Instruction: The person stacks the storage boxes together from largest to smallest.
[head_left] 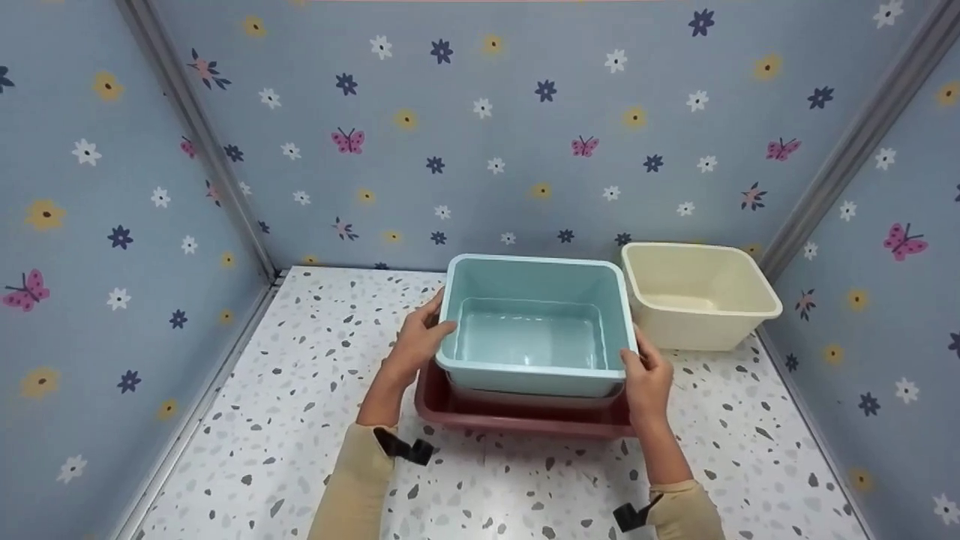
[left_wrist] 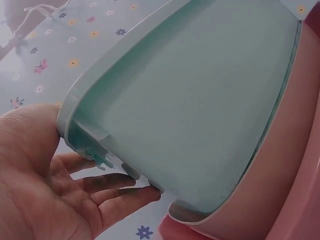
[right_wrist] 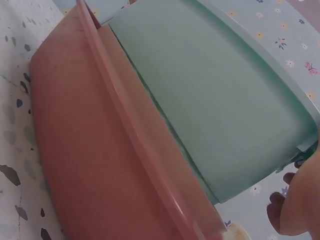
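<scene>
Both hands hold a light teal plastic bin (head_left: pixel 529 330) by its short ends. My left hand (head_left: pixel 417 341) grips the left rim, thumb on top; the left wrist view shows its fingers (left_wrist: pixel 125 200) spread beneath the edge. At the opposite end my right hand (head_left: pixel 646 375) grips the rim, its fingertips (right_wrist: pixel 275 210) under the edge in the right wrist view. The teal bin's lower part sits inside a pinkish bin (left_wrist: pixel 280 150), which stands within a larger dark red bin (right_wrist: pixel 100 150). Above the pinkish rim, most of the teal wall shows.
A cream bin (head_left: pixel 697 330) stands at the back right, close beside the teal one. Speckled white tabletop (head_left: pixel 315 345) lies under everything. Flower-patterned panels (head_left: pixel 510 135) enclose the back and both sides, with metal posts (head_left: pixel 195 127) at the corners.
</scene>
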